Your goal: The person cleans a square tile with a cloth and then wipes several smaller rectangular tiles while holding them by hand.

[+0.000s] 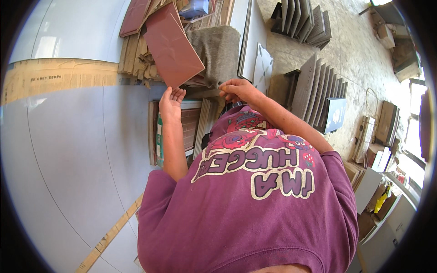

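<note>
The left hand (171, 101) holds a reddish-brown tile (172, 45) lifted at upper centre, fingers pinching its lower corner, while the right hand (236, 89) fingers curl over the stacked tiles (200, 125) left below.

This looks like a tile store or tile workshop; large pale tile slabs (68, 150) cover the left side, some with cardboard packing (54, 77) between them; grey tiles (318, 91) stand on edge in dark racks on a rough concrete floor (359, 54); more racked tiles (305, 20) sit farther back; reddish-brown tiles (136, 16) lie heaped on stacked cardboard, one red tile (173, 43) raised above them; boxes (387, 120) and sample boards crowd the right side near bright windows (416, 132).
</note>
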Action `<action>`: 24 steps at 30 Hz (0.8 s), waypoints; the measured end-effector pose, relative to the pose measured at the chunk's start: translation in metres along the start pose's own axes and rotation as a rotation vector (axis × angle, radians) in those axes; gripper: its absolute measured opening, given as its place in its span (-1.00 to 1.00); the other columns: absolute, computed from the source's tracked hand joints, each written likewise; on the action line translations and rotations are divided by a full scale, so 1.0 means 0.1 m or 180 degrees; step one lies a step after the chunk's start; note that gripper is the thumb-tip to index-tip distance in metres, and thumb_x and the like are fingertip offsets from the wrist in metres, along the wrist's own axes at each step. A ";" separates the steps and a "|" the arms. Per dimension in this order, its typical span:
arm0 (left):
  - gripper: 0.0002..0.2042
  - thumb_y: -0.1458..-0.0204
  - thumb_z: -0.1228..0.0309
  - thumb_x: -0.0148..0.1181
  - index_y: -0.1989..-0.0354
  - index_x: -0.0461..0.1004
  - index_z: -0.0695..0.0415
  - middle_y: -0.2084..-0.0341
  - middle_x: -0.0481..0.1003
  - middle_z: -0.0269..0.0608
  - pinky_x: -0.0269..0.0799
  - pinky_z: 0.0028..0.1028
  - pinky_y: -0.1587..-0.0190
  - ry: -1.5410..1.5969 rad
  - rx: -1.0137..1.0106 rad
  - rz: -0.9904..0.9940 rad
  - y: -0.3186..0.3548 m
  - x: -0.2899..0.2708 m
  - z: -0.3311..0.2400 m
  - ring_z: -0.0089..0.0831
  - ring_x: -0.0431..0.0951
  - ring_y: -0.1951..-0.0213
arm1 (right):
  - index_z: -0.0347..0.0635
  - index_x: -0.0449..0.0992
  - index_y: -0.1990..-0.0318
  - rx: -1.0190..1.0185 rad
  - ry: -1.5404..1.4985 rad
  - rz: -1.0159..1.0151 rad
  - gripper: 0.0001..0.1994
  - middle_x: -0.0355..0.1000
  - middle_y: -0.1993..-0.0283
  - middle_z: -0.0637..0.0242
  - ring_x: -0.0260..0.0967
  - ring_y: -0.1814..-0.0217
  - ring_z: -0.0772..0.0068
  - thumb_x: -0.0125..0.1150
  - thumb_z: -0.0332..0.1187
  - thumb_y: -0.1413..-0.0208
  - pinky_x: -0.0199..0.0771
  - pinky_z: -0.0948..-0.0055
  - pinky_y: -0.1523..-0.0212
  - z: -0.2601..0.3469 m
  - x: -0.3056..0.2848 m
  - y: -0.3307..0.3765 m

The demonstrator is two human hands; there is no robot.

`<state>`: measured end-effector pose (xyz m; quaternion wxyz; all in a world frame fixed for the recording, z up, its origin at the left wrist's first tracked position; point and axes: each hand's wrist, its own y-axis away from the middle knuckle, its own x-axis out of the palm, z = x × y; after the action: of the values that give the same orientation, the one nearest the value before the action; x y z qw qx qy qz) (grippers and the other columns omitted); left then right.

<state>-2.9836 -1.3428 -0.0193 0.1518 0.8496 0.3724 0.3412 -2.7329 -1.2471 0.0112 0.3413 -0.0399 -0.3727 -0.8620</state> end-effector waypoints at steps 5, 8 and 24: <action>-0.84 0.01 0.44 0.10 0.32 0.40 0.29 0.43 0.45 -0.06 0.47 -0.27 0.15 -0.0029 0.0015 0.0217 0.31 -0.15 0.11 -0.28 0.48 0.35 | -0.28 0.33 -0.05 -0.0247 0.0187 0.0084 -0.60 0.45 0.16 0.31 0.36 0.32 0.55 0.01 -0.25 -0.10 0.32 0.59 0.38 -0.06 0.00 -0.07; -0.85 -0.01 0.44 0.08 0.30 0.41 0.26 0.42 0.47 -0.11 0.48 -0.31 0.18 -0.0095 -0.0019 0.0416 0.47 -0.20 0.11 -0.32 0.50 0.36 | -0.30 0.25 -0.12 -0.0376 0.0209 0.0087 -0.55 0.43 0.09 0.29 0.40 0.26 0.51 -0.04 -0.24 -0.12 0.33 0.57 0.35 -0.06 0.06 -0.12; -0.75 -0.02 0.42 0.07 0.14 0.33 0.22 0.32 0.46 -0.15 0.44 -0.30 0.10 -0.0081 0.0159 0.0443 0.75 -0.14 0.15 -0.32 0.49 0.27 | -0.21 0.44 0.09 -0.0280 0.0215 0.0257 -0.70 0.45 0.30 0.46 0.35 0.38 0.69 0.13 -0.27 -0.06 0.27 0.70 0.40 0.19 0.34 -0.33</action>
<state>-2.9404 -1.4042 0.0013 0.1112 0.8813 0.3189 0.3306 -2.7830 -1.2372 0.0160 0.3861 -0.0408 -0.3208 -0.8639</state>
